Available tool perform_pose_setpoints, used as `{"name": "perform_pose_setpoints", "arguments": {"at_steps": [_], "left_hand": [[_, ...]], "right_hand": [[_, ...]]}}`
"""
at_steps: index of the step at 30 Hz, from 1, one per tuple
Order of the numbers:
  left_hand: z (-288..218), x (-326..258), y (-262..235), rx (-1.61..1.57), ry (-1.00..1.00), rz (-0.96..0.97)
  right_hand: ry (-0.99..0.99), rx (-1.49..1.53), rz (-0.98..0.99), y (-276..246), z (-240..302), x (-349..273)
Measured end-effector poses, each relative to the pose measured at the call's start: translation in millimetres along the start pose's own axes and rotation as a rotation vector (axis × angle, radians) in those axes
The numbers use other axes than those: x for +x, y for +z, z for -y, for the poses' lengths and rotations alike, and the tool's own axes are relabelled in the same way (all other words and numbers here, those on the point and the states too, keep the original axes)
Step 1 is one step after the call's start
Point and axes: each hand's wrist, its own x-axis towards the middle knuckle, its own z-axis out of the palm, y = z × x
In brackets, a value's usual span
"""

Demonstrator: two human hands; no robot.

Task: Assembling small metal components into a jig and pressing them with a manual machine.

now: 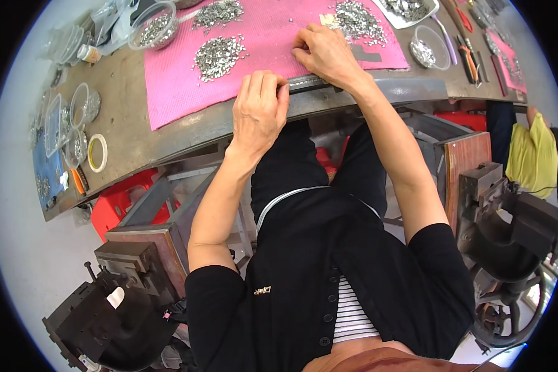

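Observation:
My left hand (258, 106) is closed at the table's front edge, its fingers curled over the left end of a narrow dark metal strip (305, 82). Small shiny bits show along the strip, which lies by the pink mat's front border. Above the pink textured mat (270, 37), my right hand (330, 54) is bent with fingertips drawn together and pointing left. Whatever those fingertips hold is hidden or too small to name. Beyond the right hand spreads a pile of small silvery metal pieces (358, 22); another silvery pile (219, 57) lies left of my hands.
A clear tub (155, 28) of metal bits sits at the mat's upper left. Right of the mat are a white tray (409, 11), a round tub (429, 48) and orange-handled pliers (469, 62). A tape roll (97, 153) lies far left. Another person's yellow garment (530, 155) shows at right.

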Motion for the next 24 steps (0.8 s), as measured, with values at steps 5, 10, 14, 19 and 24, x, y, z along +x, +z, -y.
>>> {"name": "perform_pose_setpoints", "arguments": {"at_steps": [5, 10, 14, 19, 24], "left_hand": [[6.6, -3.7, -2.9, 0.024, 0.041, -0.020], [15.8, -12.0, -2.3, -0.020, 0.057, -0.034], [10.2, -8.6, -4.0, -0.073, 0.001, -0.049], [24.4, 8.1, -14.3, -0.033, -0.044, -0.066], [97.1, 61.3, -16.8, 0.236, -0.097, -0.009]], "right_hand": [[-0.138, -0.112, -0.116, 1.0, -5.5, -5.8], [-0.124, 0.136, -0.073, -14.7, 3.5, -17.8], [-0.121, -0.004, -0.030, -22.0, -9.7, -13.2], [-0.103, -0.025, 0.090, -24.8, -17.0, -15.6], [-0.060, -0.059, 0.067, -22.7, -13.9, -19.2]]}}
